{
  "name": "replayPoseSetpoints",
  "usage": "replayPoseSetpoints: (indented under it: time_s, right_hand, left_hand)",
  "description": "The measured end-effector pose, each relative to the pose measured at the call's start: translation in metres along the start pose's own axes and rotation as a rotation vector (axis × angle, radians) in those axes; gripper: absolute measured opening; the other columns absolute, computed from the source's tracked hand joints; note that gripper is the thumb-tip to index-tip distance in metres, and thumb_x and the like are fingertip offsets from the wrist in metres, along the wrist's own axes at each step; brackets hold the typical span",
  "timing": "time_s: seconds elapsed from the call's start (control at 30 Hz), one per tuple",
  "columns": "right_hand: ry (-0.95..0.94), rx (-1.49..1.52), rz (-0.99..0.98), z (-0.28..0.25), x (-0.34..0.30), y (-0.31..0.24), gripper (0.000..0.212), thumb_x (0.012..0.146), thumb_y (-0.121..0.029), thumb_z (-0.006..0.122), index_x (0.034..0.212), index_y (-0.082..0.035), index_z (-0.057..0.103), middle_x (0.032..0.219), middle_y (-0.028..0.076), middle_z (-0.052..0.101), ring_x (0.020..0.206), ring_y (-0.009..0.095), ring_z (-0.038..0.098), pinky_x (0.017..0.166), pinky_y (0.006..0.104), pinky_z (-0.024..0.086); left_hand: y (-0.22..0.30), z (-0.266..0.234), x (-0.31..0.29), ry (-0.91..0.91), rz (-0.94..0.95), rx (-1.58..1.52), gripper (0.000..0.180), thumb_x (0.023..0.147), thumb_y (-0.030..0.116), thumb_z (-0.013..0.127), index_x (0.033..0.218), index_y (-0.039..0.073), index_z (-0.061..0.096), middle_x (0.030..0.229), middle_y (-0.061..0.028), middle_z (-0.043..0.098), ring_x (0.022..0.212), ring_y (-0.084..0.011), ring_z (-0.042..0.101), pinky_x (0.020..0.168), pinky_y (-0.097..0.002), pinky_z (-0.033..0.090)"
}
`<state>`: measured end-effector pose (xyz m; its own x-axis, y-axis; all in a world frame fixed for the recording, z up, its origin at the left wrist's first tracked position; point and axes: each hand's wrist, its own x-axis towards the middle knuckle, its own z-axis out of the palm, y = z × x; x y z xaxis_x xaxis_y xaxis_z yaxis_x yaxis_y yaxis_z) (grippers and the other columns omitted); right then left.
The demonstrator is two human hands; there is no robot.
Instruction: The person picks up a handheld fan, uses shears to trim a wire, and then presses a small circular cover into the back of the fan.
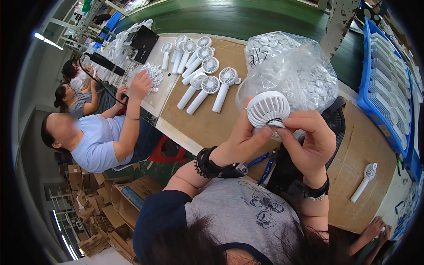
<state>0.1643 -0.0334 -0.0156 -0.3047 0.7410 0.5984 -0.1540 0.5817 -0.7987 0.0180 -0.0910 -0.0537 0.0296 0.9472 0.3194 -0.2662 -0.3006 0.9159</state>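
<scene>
A white handheld fan is in front of my chest, its ribbed round head turned up. My left hand grips it from the left, thumb under the head. With thumb and fingers, my right hand pinches a small round disc at the middle of the fan head. I cannot tell whether the disc is fixed there. The fan's handle does not show. Just beyond my hands lies a clear plastic bag full of small round pieces. Several more white fans lie on the cardboard to the left.
Blue-handled pliers lie by my body, next to a black mesh bag. One fan lies at right, near a blue crate of white parts. A co-worker sits at left by a black box. Another person's hands show lower right.
</scene>
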Motion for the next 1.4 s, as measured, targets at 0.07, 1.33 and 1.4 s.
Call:
replayPoseSetpoints:
  time_s: [0.07,1.33,1.4]
  right_hand:
    - [-0.028,-0.019,-0.030,-0.004,0.002,0.001,0.018,0.065,0.009,0.066,0.080,0.000,0.064,0.078,0.009,0.060,0.065,0.014,0.058,0.057,0.0226,0.047]
    - [-0.004,-0.052,0.023,-0.004,0.002,0.000,0.017,0.064,0.008,0.068,0.078,0.000,0.063,0.074,0.006,0.056,0.062,0.011,0.055,0.054,0.0197,0.045]
    - [-0.005,-0.056,0.015,-0.004,0.002,0.001,0.017,0.064,0.008,0.068,0.078,0.000,0.063,0.074,0.006,0.055,0.062,0.011,0.056,0.054,0.0197,0.045]
  left_hand:
    - [0.000,0.001,0.000,0.010,-0.004,-0.016,0.049,0.089,0.018,0.050,0.128,-0.001,0.027,0.119,-0.0075,0.044,0.109,-0.0142,0.044,0.092,-0.0291,0.035]
    - [-0.004,0.007,0.005,0.009,-0.202,-0.158,0.047,0.091,0.032,0.043,0.128,0.007,0.026,0.103,-0.0047,0.048,0.070,-0.0071,0.046,0.057,-0.0201,0.040]
    - [-0.005,0.007,0.005,0.018,-0.197,-0.156,0.047,0.091,0.032,0.043,0.128,0.008,0.026,0.103,-0.0047,0.048,0.070,-0.0070,0.046,0.057,-0.0201,0.040]
